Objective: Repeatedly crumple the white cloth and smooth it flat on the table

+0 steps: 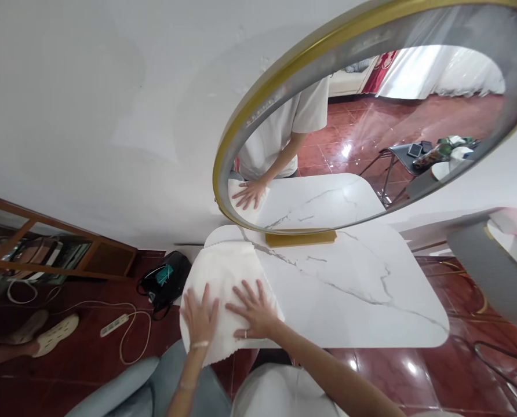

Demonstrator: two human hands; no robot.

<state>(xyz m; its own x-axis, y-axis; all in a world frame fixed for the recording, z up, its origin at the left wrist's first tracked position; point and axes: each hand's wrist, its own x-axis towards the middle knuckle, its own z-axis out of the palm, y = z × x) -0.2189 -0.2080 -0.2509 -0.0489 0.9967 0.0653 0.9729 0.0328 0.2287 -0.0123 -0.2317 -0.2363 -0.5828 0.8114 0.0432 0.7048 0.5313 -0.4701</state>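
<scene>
A white cloth (230, 263) with scalloped edges lies spread over the left end of a white marble-patterned table (349, 289). Its near edge hangs past the tabletop's front. My left hand (199, 317) presses flat on the cloth's left part, fingers spread. To the right of it, my right hand (254, 311) also rests flat on the cloth with fingers apart, and a ring shows on one finger. Neither hand grasps anything. Behind the cloth, a round gold-framed mirror (310, 150) stands on a gold base (302, 238) and reflects an arm and the cloth.
A grey-blue chair (197, 382) stands close in front on the left. On the red tiled floor are a black bag (171, 281), a power strip (114, 325) with its cord, and another person's foot in a clog (57, 335). A wooden cabinet (62, 266) lines the left wall.
</scene>
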